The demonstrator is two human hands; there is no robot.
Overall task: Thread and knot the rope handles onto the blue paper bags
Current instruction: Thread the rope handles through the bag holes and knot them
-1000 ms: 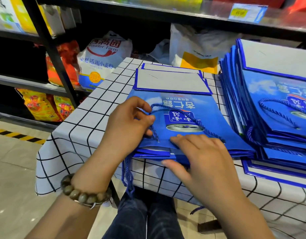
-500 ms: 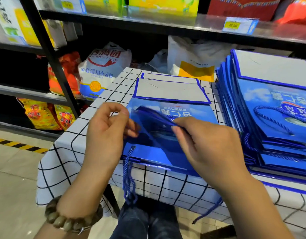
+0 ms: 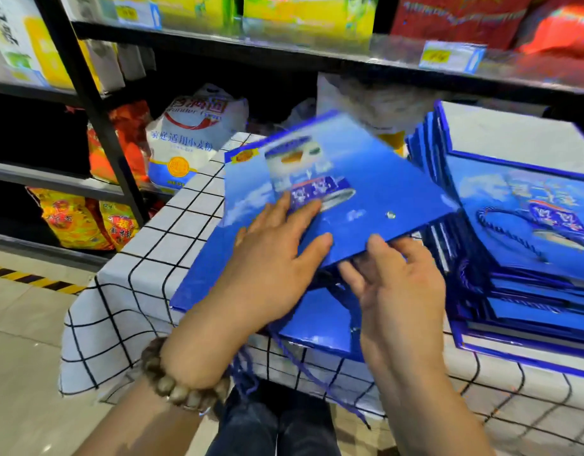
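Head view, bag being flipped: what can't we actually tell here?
- Print on the lifted blue bag: smeared by motion blur, unreadable.
- Right hand grip: fingertips go under the bag's edge, so what they pinch is hidden.
- Rope: runs behind the left hand and below the table edge; knotted or not, cannot tell.
- Stack of finished bags: cut off by the right frame edge, count unknown.

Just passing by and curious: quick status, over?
Left hand flat on top of the tilted blue bag. Right hand pinching its near edge. Eyelet empty. Stack of finished bags close on the right.
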